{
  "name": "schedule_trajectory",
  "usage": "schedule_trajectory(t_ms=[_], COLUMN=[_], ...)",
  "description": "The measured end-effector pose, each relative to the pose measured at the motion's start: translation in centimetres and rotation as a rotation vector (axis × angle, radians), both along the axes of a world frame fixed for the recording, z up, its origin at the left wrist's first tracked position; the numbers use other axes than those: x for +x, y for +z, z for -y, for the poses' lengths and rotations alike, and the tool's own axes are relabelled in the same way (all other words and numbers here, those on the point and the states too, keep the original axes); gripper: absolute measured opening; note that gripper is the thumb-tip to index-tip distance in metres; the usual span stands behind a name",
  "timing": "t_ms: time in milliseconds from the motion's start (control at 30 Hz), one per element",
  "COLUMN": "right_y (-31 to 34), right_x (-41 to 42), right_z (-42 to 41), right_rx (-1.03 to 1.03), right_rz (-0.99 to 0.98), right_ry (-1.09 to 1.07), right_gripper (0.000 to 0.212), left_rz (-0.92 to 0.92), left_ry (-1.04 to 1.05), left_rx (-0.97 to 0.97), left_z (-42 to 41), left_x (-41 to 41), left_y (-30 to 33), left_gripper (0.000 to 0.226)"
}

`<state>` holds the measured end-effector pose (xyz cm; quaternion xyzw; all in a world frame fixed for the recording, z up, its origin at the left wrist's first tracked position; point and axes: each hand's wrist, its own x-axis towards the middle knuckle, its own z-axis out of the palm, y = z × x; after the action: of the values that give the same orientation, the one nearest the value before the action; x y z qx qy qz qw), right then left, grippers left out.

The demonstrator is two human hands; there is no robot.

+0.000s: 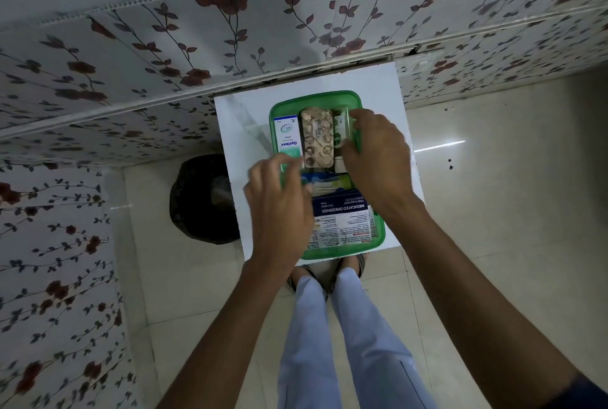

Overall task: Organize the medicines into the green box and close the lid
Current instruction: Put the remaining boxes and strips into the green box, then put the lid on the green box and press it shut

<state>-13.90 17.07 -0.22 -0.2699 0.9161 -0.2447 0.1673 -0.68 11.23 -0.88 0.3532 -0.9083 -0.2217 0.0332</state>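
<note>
The green box (316,94) stands open on a small white table (378,89). Inside lie a white Optibex carton (289,135) at the left, a tablet blister strip (317,138) in the middle, a blue Hansaplast dressings carton (342,206) and a printed pack (345,232) at the near end. My right hand (378,158) reaches into the right side, finger and thumb closed on a green Dettol bottle (339,127). My left hand (279,211) hovers over the box's left rim, fingers spread, holding nothing. A faint clear sheet, perhaps the lid (246,122), lies left of the box.
A black bin (204,198) stands on the floor at the table's left. Flowered wall panels (164,56) run behind and to the left. Pale floor tiles (493,178) lie to the right. My legs (329,326) stand against the table's near edge.
</note>
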Motion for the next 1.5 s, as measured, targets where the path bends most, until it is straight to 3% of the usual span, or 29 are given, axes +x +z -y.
schedule_trajectory(t_ms=[67, 133, 267, 433, 700, 867, 1067, 1300, 1433, 1500], right_y=[-0.3, -1.1, -3.5, -5.4, -7.5, -6.9, 0.1, 2.9, 1.2, 0.5], right_x=[-0.5, -1.3, -2.7, -2.6, -0.7, -0.9, -2.8, 1.5, 3.5, 3.6], right_z=[-1.3, -2.9, -5.4, -5.3, -3.7, -3.2, -3.4, -1.3, -1.3, -1.4], right_rx=[-0.063, -0.065, 0.138, 0.287, 0.376, 0.369, 0.064, 0.082, 0.065, 0.084], right_rz=[-0.009, 0.035, 0.218, 0.420, 0.244, 0.246, -0.002, 0.196, 0.091, 0.084], right_ry=[-0.071, -0.157, -0.244, -0.167, -0.023, -0.032, -0.168, 0.011, 0.140, 0.167], right_gripper=[0.035, 0.034, 0.032, 0.035, 0.032, 0.022, 0.034, 0.044, 0.057, 0.059], left_rz=[-0.021, 0.055, 0.192, 0.128, -0.040, -0.104, -0.095, -0.089, -0.162, -0.187], left_ry=[0.203, 0.279, 0.134, 0.152, 0.332, 0.414, 0.415, 0.440, 0.486, 0.556], left_rx=[0.149, 0.311, 0.336, 0.409, 0.501, 0.587, 0.543, 0.619, 0.719, 0.779], left_z=[1.2, 2.5, 3.7, 4.5, 5.5, 7.0, 7.1, 5.0, 5.2, 5.5], left_x=[-0.2, -0.4, -1.0, -0.7, 1.7, 2.6, 2.3, 0.7, 0.9, 1.0], left_y=[-0.2, -0.7, -1.2, -1.1, -0.3, -0.5, -1.5, -2.7, -2.3, -1.8], left_gripper=[0.042, 0.046, 0.033, 0.023, 0.024, 0.026, 0.023, 0.023, 0.016, 0.025])
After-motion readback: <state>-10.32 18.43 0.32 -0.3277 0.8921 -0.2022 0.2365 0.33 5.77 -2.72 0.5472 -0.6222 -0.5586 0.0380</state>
